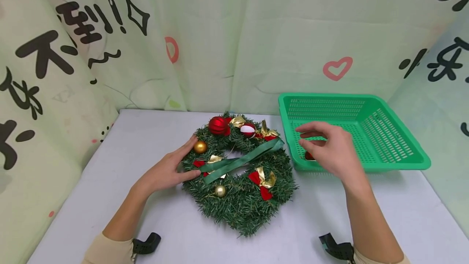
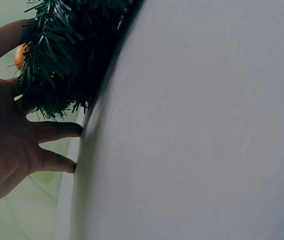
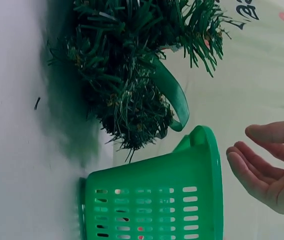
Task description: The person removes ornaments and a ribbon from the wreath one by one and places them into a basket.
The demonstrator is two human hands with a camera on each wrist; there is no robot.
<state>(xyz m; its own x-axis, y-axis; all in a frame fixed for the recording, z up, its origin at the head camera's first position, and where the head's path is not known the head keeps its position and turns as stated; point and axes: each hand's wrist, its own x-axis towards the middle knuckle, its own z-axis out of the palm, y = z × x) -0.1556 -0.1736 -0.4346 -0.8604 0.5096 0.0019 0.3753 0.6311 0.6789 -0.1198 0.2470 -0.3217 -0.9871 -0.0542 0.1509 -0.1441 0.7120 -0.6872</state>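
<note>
A green artificial wreath (image 1: 242, 215) with a dark green ribbon (image 1: 238, 162) across its middle lies on the table. Red bows with gold centres (image 1: 264, 180), a large red ball (image 1: 218, 126), a red-and-white ball (image 1: 248, 130) and small gold balls (image 1: 200, 147) decorate it. My left hand (image 1: 170, 170) rests against its left side, thumb over the edge; in the left wrist view its lower fingers (image 2: 57, 131) stretch to the tabletop. Over the left part of a green basket (image 1: 384, 166), my right hand (image 1: 329, 146) hovers with thumb and fingers apart, nothing between them.
Partly hidden below my right hand, a small dark red thing (image 1: 309, 156) shows inside the basket. The basket stands just right of the wreath. A pale curtain (image 1: 256, 52) with black writing and hearts hangs behind the white table (image 1: 165, 223).
</note>
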